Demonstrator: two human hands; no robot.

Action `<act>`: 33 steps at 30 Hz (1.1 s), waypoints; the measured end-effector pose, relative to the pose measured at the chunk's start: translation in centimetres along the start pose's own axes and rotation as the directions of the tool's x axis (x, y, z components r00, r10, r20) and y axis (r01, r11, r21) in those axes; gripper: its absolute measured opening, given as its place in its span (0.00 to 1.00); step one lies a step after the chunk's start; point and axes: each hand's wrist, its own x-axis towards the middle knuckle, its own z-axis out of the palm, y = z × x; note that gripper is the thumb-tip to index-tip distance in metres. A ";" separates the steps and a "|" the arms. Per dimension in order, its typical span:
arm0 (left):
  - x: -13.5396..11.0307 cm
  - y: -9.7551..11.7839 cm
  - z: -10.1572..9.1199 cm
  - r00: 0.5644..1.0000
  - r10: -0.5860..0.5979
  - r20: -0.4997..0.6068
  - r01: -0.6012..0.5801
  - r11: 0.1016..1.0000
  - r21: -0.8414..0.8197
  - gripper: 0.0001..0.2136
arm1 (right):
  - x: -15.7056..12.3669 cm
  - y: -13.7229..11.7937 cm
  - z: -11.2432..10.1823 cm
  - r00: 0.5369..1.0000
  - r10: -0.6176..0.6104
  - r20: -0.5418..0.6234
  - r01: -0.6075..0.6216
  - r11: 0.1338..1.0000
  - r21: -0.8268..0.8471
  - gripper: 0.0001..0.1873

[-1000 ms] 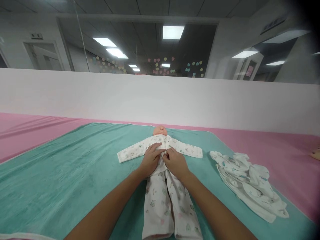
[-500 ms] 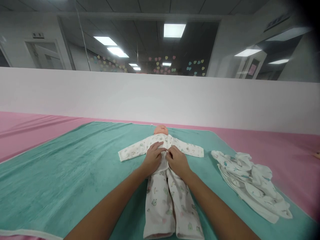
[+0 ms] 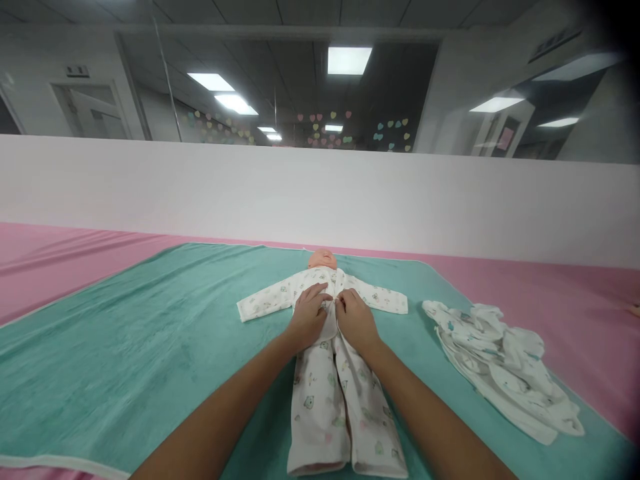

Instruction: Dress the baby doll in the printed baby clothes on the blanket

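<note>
A baby doll [image 3: 321, 259] lies on its back on a teal blanket [image 3: 125, 347], dressed in a white printed sleepsuit [image 3: 327, 400] with both sleeves spread sideways. My left hand [image 3: 309, 315] rests on the doll's chest, fingers laid over the cloth. My right hand [image 3: 354, 320] lies beside it on the chest, its fingertips pinching the front edge of the sleepsuit at the middle seam. The two hands almost touch.
A crumpled pile of white printed baby clothes [image 3: 503, 370] lies on the blanket to the right. The blanket covers a pink mat [image 3: 525, 283]. A low white wall [image 3: 320, 193] runs behind, with glass panels above it.
Both hands have crept slightly up the doll's chest and closer together. The view has shifted a little; the doll and clothes pile stay where they were.
</note>
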 end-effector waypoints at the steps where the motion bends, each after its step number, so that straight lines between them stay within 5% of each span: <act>1: 0.0 0.0 0.0 1.000 0.003 0.004 -0.003 1.000 0.001 0.19 | 0.0 0.0 0.0 1.000 0.014 -0.006 -0.014 1.000 0.009 0.09; 22: -0.4 0.3 -0.3 0.998 0.055 0.022 -0.056 0.998 0.021 0.24 | 0.9 1.4 0.4 0.980 0.196 0.020 -0.197 0.963 0.183 0.06; 33: -0.6 0.9 -0.5 0.998 0.069 0.000 -0.068 0.994 0.090 0.10 | 0.6 1.2 -0.2 0.987 0.155 0.050 -0.163 0.956 0.244 0.06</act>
